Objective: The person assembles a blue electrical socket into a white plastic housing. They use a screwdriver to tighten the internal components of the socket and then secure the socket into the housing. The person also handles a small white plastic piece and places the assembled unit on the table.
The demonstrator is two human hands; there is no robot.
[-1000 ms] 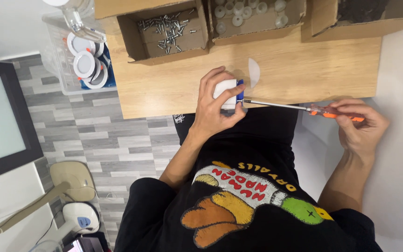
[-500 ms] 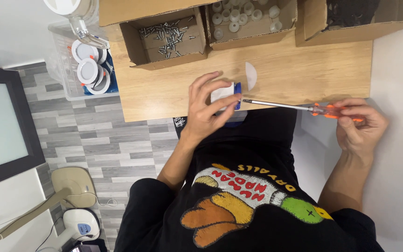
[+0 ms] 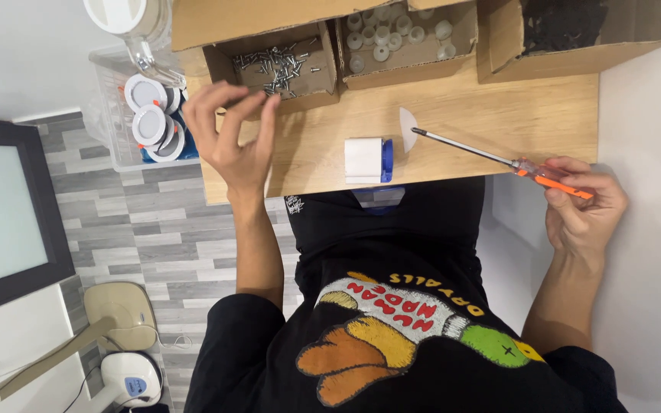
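Meanwhile left hand open, right hand grips screwdriver.

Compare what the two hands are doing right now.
The left hand is empty, fingers spread, reaching at the cardboard box of screws; the right hand is closed on the orange-handled screwdriver. The left hand is over the wooden table; the right hand is off its edge. Both are bare.
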